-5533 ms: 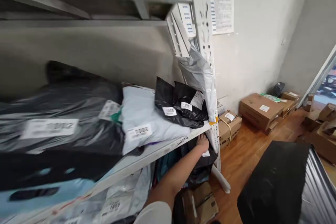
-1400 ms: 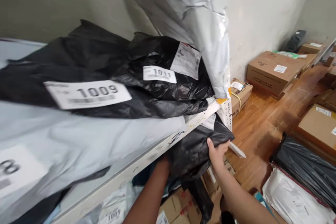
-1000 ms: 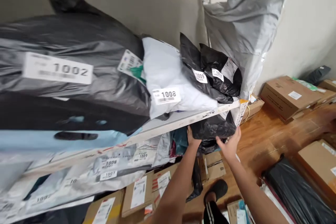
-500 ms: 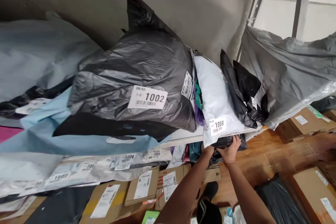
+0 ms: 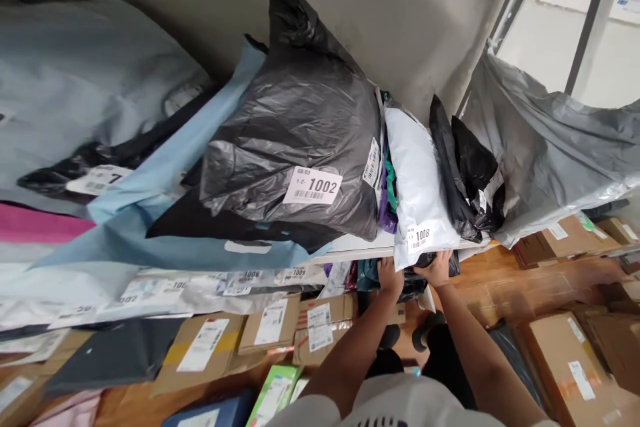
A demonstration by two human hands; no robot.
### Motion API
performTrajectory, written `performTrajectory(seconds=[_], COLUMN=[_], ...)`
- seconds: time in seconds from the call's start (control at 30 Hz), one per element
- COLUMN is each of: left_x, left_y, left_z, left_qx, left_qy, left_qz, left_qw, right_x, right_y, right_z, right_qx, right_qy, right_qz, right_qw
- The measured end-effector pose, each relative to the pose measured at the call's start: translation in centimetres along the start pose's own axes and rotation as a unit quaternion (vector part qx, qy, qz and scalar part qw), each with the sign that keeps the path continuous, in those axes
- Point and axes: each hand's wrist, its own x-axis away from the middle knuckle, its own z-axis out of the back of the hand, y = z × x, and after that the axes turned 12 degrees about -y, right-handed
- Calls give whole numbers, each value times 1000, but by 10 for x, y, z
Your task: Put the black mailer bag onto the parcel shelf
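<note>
Both hands under the white shelf (image 5: 350,248) edge near its right end; left hand (image 5: 389,275) and right hand (image 5: 437,269) clamped, fingers curled, on a black poly bag (image 5: 429,261) tucked below; above, white parcel 1008 (image 5: 419,187) and black bag 1002 (image 5: 300,140); cardboard boxes (image 5: 565,240) on wooden floor (image 5: 500,287); grey wall (image 5: 400,7) behind.

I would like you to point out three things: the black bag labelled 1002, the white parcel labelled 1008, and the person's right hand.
black bag labelled 1002 (image 5: 300,127): head view, on its crinkled front.
white parcel labelled 1008 (image 5: 417,173): head view, on its smooth side.
right hand (image 5: 437,269): head view, on its back.
</note>
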Motion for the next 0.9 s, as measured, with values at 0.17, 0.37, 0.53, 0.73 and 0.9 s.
performTrajectory(seconds=[0.17, 0.37, 0.53, 0.73, 0.9], left_x=[4, -11, -20, -19, -32], left_y=[38, 51, 45, 47, 46], left_z=[7, 9, 6, -4, -5], left_qx=[20, 83, 119, 123, 141], left_qy=[-10, -35, -14, 43, 46], left_qz=[46, 161, 212, 223, 237], left_qw=[999, 983, 970, 966, 960], right_x=[-13, -33, -8, 15, 14], right_y=[5, 12, 29, 50, 41], right_z=[10, 21, 40, 36, 22], right_qx=[-19, -63, -113, -255, -250], right_qy=[-14, -146, -185, -416, -421], right_qz=[-6, 45, 214, 88, -156], right_qw=[1000, 986, 952, 869, 858])
